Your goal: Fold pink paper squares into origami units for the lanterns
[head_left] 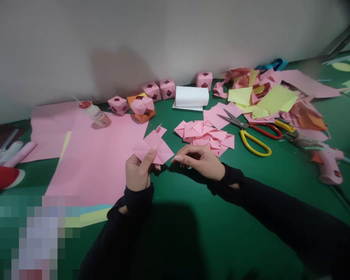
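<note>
My left hand (137, 173) pinches a folded pink paper piece (154, 147) between thumb and fingers, with small flaps standing up at its top. Right at that piece's right corner are the pressed-together thumb and fingertips of my right hand (202, 160); whether they grip the corner I cannot tell. Just beyond the right hand lies a heap of folded pink paper pieces (205, 134). Under and behind the left hand spreads a large pink sheet (96, 167).
Scissors (242, 125) with red and yellow handles and a pink glue gun (329, 165) lie to the right. Paper scraps (277, 99) pile behind them. Along the wall stand several pink paper cubes (167, 88), a white roll (191, 96) and a small bottle (96, 114).
</note>
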{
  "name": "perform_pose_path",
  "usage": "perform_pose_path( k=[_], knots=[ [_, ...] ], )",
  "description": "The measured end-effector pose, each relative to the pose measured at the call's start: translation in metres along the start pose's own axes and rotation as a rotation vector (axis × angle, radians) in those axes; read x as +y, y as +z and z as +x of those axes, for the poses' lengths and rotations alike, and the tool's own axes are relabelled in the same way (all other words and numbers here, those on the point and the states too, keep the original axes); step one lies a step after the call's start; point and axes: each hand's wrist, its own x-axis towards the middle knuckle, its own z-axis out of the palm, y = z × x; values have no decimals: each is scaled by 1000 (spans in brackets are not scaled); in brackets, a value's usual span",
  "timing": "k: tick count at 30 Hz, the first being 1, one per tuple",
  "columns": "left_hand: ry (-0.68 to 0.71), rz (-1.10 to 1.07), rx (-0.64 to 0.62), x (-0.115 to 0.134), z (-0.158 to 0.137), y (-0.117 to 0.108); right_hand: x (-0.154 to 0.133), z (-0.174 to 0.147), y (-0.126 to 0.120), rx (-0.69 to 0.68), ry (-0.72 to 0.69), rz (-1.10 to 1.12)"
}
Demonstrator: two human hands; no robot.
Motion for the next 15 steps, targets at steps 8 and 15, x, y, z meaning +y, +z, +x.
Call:
perform_pose_path(
  k=[8, 15],
  knots=[
    [2, 94, -34, 3, -5, 1, 0, 0, -1, -22, 0, 13],
    [85, 321, -15, 8, -12, 5, 0, -1, 0, -46, 29, 43]
  ],
)
